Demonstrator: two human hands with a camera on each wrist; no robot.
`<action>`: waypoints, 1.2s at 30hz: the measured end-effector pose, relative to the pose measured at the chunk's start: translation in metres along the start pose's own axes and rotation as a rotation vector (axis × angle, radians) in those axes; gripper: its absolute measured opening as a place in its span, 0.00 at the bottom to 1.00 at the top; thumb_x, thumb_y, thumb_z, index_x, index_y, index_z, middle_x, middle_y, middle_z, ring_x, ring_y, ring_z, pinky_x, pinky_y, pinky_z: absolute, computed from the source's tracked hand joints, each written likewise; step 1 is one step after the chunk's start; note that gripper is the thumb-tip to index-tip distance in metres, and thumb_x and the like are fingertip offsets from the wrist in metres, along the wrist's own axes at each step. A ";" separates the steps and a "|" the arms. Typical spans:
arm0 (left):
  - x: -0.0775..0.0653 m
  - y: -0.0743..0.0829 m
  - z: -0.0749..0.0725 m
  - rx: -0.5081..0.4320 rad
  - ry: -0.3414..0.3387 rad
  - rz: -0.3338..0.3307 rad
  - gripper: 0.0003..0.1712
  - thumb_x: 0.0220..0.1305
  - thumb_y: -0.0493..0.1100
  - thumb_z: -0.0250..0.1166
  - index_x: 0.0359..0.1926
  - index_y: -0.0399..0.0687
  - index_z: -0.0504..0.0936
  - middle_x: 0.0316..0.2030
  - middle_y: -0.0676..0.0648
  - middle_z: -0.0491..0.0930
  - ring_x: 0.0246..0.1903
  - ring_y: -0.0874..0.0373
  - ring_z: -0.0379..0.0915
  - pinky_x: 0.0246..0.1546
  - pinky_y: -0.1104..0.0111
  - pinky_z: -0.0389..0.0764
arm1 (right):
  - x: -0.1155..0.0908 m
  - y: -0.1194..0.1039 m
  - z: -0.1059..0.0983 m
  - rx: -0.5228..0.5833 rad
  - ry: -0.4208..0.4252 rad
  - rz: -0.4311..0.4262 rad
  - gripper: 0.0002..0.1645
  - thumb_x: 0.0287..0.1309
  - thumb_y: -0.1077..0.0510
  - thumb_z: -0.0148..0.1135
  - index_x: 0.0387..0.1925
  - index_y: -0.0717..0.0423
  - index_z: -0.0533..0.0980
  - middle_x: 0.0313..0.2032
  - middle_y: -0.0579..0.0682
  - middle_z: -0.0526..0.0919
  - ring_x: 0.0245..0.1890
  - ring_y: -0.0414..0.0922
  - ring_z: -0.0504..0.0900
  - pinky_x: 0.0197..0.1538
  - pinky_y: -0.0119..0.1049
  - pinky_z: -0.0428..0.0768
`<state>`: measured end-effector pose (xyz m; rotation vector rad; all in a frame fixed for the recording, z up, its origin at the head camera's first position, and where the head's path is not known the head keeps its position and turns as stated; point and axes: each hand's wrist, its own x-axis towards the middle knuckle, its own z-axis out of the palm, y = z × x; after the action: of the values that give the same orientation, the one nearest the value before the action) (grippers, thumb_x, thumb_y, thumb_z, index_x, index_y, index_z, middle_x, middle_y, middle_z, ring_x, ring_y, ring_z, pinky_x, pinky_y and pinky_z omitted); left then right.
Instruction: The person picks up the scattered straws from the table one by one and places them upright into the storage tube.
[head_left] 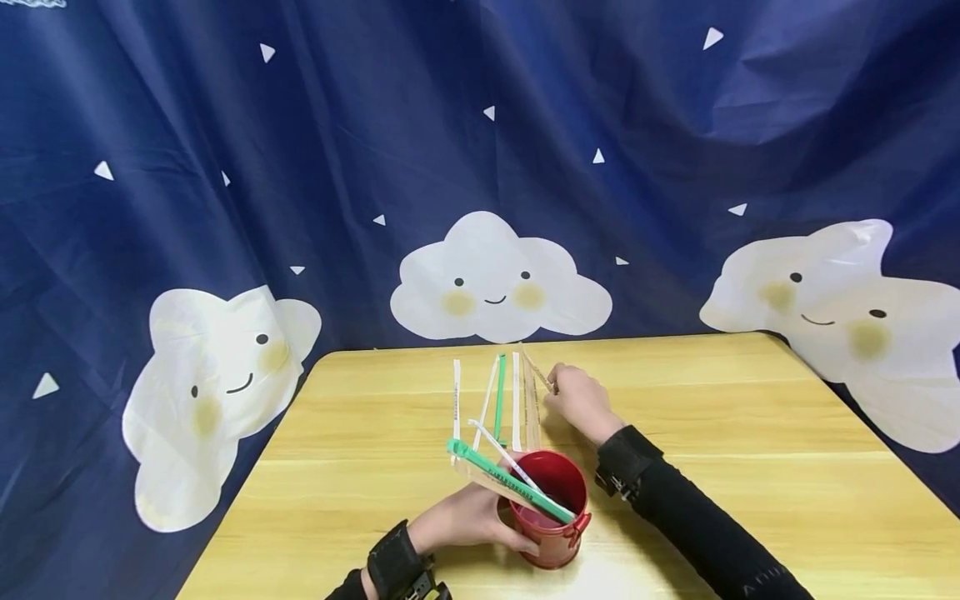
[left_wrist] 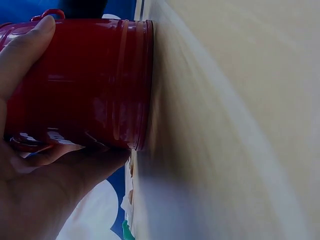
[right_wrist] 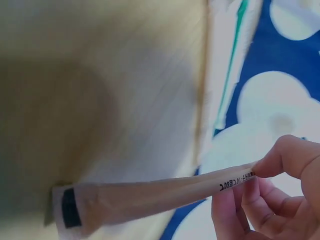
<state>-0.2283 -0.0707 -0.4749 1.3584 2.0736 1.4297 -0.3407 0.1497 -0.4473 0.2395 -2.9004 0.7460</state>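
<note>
the hands are well apart. the left hand (head_left: pixel 468 517) is wrapped round the side of a red bucket (head_left: pixel 551 548), thumb on the near side and fingers on the far side; the bucket stands on the wooden counter (head_left: pixel 750 433). the right hand (head_left: pixel 581 402) pinches one end of a brown wrapped straw (right_wrist: pixel 145 197) between thumb and fingers, beyond the bucket; whether its other end touches the counter cannot be told.

a green straw (head_left: pixel 510 483), a thin white straw (head_left: pixel 504 450) and a brown paper straw (head_left: pixel 483 477) lean in the bucket, sticking out over its rim to the left, above the left hand. in the head view their outer ends cross in front of the near ends of some straws lying beyond. that row holds, from the left, a white straw (head_left: pixel 456 396), a slanting white one, a green one (head_left: pixel 500 400), another white one and brown paper wrapping (head_left: pixel 531 408) nearest the right hand. the bucket and left hand hide part of the counter just behind them. a dark blue curtain (head_left: pixel 337 108) with smiling clouds (head_left: pixel 491 292) hangs behind.
</note>
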 end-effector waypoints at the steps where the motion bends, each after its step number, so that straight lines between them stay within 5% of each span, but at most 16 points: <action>1: 0.000 0.000 0.000 -0.009 0.002 -0.008 0.54 0.52 0.35 0.80 0.74 0.55 0.59 0.69 0.49 0.68 0.68 0.58 0.66 0.70 0.64 0.69 | -0.004 -0.001 -0.002 0.012 0.020 -0.018 0.10 0.53 0.58 0.66 0.38 0.54 0.77 0.33 0.48 0.80 0.32 0.48 0.78 0.31 0.43 0.77; 16: 0.001 -0.002 -0.001 -0.013 0.020 -0.021 0.56 0.50 0.33 0.80 0.75 0.52 0.58 0.68 0.48 0.70 0.67 0.59 0.67 0.69 0.64 0.70 | -0.060 -0.023 -0.045 0.216 0.277 -0.278 0.11 0.54 0.65 0.64 0.41 0.57 0.77 0.34 0.49 0.81 0.31 0.46 0.84 0.33 0.38 0.82; 27: -0.001 -0.001 0.000 -0.013 0.006 0.011 0.53 0.53 0.36 0.80 0.75 0.52 0.59 0.68 0.51 0.70 0.67 0.59 0.67 0.69 0.63 0.70 | -0.101 -0.033 -0.076 0.392 0.329 -0.289 0.15 0.53 0.72 0.63 0.42 0.56 0.76 0.36 0.47 0.80 0.34 0.41 0.83 0.33 0.29 0.86; 36: 0.000 -0.001 -0.001 -0.031 -0.006 0.007 0.51 0.54 0.37 0.79 0.74 0.54 0.61 0.68 0.51 0.71 0.67 0.58 0.67 0.69 0.63 0.70 | -0.128 -0.044 -0.095 0.428 0.383 -0.308 0.17 0.55 0.72 0.66 0.42 0.52 0.75 0.37 0.42 0.81 0.36 0.36 0.81 0.36 0.34 0.88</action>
<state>-0.2300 -0.0713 -0.4751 1.3574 2.0364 1.4533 -0.1981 0.1733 -0.3667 0.5100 -2.2546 1.1917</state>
